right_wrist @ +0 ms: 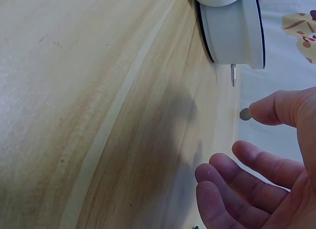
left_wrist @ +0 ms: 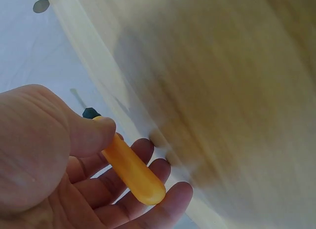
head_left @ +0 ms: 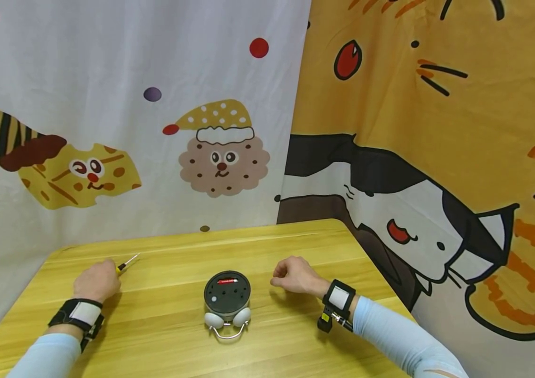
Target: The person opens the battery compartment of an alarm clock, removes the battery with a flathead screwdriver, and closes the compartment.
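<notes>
My left hand (head_left: 97, 281) grips a screwdriver with a yellow handle (left_wrist: 129, 171), the thumb pressing it against the fingers. Its thin metal shaft (head_left: 132, 259) points away to the right in the head view. A round twin-bell alarm clock (head_left: 227, 295) lies face down between the hands, its black back upward. Two white bells (head_left: 241, 317) and a wire handle face me. Right of the clock, my right hand (head_left: 297, 275) hovers over the table with loosely curled fingers and nothing in them. The right wrist view shows the clock's pale side (right_wrist: 231, 34) beyond that hand.
The yellow wood-grain table (head_left: 163, 346) has rounded far corners. Behind it hangs a white curtain (head_left: 106, 63) with cartoon prints, and an orange cat-patterned cloth (head_left: 390, 105) hangs at the right. Both wrists wear black straps with cameras.
</notes>
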Demonstrator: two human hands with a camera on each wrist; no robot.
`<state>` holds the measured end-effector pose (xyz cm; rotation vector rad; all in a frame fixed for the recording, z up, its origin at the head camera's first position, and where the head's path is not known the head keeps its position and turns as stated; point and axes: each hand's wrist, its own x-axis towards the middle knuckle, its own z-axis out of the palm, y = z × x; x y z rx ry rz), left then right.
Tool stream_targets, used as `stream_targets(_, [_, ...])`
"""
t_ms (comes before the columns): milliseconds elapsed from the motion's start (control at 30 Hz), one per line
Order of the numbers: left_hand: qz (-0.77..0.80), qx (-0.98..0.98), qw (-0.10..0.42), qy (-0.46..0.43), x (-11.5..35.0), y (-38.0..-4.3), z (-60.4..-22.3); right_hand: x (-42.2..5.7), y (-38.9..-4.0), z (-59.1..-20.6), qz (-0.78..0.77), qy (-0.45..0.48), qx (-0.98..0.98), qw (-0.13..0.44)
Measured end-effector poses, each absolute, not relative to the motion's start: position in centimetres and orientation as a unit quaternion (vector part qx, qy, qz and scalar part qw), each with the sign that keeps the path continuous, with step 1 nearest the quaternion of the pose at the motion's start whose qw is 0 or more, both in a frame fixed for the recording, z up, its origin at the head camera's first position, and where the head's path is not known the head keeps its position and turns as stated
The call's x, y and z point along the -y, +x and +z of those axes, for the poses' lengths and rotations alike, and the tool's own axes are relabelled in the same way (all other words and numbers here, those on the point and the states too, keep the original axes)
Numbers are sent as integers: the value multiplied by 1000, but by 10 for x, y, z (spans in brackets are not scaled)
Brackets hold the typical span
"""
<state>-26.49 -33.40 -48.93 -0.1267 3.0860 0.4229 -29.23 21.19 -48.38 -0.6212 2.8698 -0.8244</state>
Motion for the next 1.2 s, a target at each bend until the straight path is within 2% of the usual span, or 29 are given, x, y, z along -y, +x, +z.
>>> stream_targets(333, [147,-988,23,-49,332,-267,-487,-214,-294,-482,-274,-200,-940,38])
stream_targets(1200, [203,-979,-28,4,295,-269,-474,-213,-291,-478,-281,-205,-937,39])
